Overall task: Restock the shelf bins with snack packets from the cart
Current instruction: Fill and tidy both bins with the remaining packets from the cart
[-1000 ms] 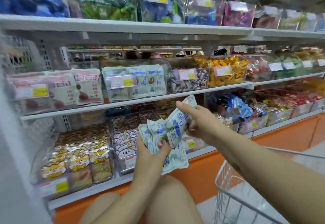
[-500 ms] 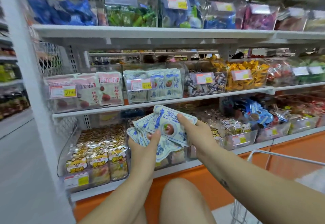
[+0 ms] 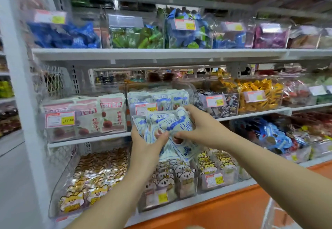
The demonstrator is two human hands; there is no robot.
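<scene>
1. The left hand (image 3: 143, 143) grips a fanned bundle of white-and-blue foil snack packets (image 3: 177, 123) from below, thumb across their fronts.
2. The right hand (image 3: 204, 129) pinches the frontmost packet, fingers curled over its top edge.
3. The bundle is held just before the clear plastic middle-shelf bin (image 3: 190, 88), which holds matching packets standing upright.
4. The clear bin (image 3: 53, 139) left of it holds pink-and-white fruit packets (image 3: 112, 113).

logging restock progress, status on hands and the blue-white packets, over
Left hand grips packet stack from below, right hand pinches the front packet. Stack held up at the matching bin, not yet in. No obstruction seen.
</scene>
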